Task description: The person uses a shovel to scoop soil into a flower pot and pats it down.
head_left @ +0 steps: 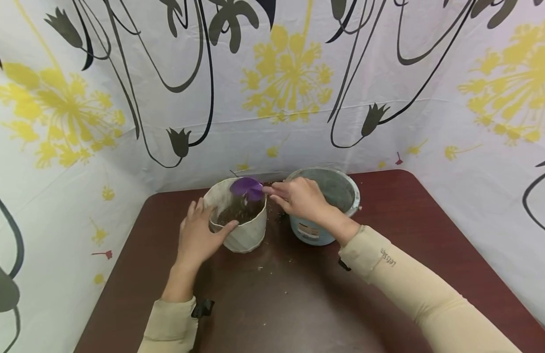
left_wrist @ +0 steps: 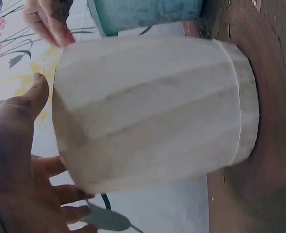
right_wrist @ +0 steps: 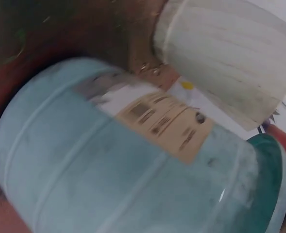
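A white pot [head_left: 247, 239] with faceted sides stands at the back of the table, with dark soil [head_left: 241, 211] inside. My left hand [head_left: 200, 239] is at its left rim, fingers spread and thumb reaching along the near edge. In the left wrist view, the fingers of that hand [left_wrist: 31, 160] lie around the pot's mouth. My right hand [head_left: 300, 197] grips the handle of a purple hand trowel [head_left: 247, 188], whose blade tips into the pot above the soil. Just right of the pot is a blue-grey bucket [head_left: 314, 230], partly behind my right hand and wrist.
The bucket carries a paper label [right_wrist: 164, 124] on its side. Crumbs of soil [head_left: 260, 268] are scattered over the dark red-brown table [head_left: 237, 304]. A patterned white cloth [head_left: 228, 98] hangs close behind the table and along both sides.
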The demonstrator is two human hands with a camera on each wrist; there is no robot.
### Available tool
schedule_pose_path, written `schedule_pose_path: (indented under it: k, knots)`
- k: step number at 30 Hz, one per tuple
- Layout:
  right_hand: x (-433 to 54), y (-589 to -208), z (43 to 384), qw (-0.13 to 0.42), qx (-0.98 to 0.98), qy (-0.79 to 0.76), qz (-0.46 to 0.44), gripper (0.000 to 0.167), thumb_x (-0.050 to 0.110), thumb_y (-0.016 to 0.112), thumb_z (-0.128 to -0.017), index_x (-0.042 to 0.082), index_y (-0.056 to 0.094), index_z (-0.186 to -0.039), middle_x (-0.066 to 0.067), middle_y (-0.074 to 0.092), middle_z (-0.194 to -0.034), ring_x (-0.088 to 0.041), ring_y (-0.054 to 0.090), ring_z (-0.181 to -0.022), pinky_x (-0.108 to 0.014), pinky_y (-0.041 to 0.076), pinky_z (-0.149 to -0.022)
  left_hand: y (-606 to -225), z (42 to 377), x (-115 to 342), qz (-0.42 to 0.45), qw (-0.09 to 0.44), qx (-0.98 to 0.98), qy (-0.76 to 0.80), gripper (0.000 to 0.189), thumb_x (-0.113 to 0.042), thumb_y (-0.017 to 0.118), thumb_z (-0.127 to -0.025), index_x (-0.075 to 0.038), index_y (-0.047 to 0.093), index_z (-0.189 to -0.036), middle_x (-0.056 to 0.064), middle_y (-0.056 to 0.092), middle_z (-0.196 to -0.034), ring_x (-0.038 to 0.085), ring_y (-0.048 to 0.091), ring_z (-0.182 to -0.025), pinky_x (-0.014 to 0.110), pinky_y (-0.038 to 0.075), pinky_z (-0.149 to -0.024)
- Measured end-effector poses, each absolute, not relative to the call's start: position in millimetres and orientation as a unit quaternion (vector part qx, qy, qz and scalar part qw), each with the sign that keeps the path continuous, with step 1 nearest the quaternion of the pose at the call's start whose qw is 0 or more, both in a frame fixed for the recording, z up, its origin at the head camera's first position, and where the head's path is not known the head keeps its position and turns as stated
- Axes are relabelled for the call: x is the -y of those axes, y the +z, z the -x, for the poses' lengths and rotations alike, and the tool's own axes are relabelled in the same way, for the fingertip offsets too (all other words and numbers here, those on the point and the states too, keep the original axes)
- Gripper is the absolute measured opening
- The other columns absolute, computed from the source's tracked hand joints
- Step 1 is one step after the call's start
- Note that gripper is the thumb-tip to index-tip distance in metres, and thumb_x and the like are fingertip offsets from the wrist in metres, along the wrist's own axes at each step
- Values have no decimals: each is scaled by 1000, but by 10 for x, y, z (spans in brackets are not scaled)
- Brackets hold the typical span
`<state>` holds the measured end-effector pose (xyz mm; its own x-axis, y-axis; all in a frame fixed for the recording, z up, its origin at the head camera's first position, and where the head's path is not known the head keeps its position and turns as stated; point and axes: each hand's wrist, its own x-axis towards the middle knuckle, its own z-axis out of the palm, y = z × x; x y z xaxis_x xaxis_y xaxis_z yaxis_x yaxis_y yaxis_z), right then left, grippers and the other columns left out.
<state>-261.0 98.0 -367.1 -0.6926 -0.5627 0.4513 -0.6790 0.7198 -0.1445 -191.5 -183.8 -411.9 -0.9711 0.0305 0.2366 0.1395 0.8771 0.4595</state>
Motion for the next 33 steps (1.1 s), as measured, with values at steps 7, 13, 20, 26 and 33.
schedule_pose_path:
  k: [7,13,20,26,33]
  knots:
    - [-1197,-3602,2551,277,875,161,-363,28,26,70,-97,13,74,-121,-4,74,-78,-14,52,-47,-30,38,-42,-4111,1944,1538,88,192,933,-291,78,-60,72,-86,-4,57,-138,26,25,-162,43,11,-152,63,13,-119]
    - [-1641,-3325,2520,247,894,204,-313,28,29,70,-96,20,75,-123,-8,78,-94,-22,60,-51,-38,49,-52,-3979,1929,1142,131,207,905,-348,62,-50,73,-90,-8,59,-133,19,33,-160,37,27,-149,60,28,-115]
    - [-2201,-2990,2401,178,919,228,-268,24,24,71,-96,4,80,-107,-11,78,-92,-25,73,-72,-42,55,-64,-3930,1921,719,223,172,895,-346,56,-43,71,-94,-10,58,-138,14,32,-162,34,33,-147,58,36,-112]
    - [-2252,-3022,2398,71,936,192,-285,14,18,71,-95,13,83,-101,-4,75,-75,-7,49,-48,-28,41,-48,-4085,2017,436,210,84,911,-345,63,-48,68,-95,-10,55,-144,19,22,-165,38,30,-148,56,35,-113]
    - [-2130,-3393,2433,19,972,159,-173,20,23,68,-96,8,80,-88,3,65,-61,-12,40,-43,-27,34,-43,-4172,2074,237,181,59,916,-353,59,-49,69,-94,-9,60,-138,23,22,-164,44,36,-143,58,38,-110]
